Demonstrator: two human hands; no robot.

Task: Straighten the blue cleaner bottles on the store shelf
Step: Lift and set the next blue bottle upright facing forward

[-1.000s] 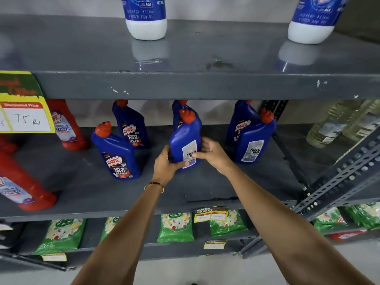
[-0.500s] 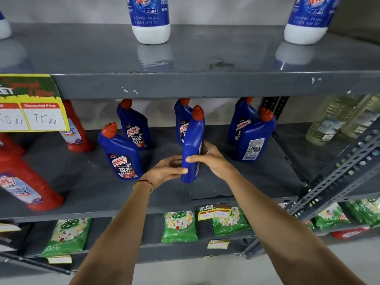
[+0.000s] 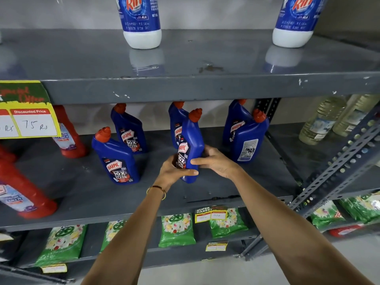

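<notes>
Both hands on one blue bottle (image 3: 190,149) at middle of shelf (image 3: 226,182), near front edge. Left hand (image 3: 174,171) grip wrapped round bottle's low part. Right hand (image 3: 216,161) grip holding its right side. Bottle upright, label partly facing front. Other blue bottles (image 3: 117,157) stand left, right and behind. Red bottles (image 3: 22,194) at left edge.

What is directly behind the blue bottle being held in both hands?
Behind the held blue bottle, gripped by the left hand and right hand, stands another blue Harpic bottle. Only its red cap, shoulder and part of its label show; the rest is covered.
</notes>
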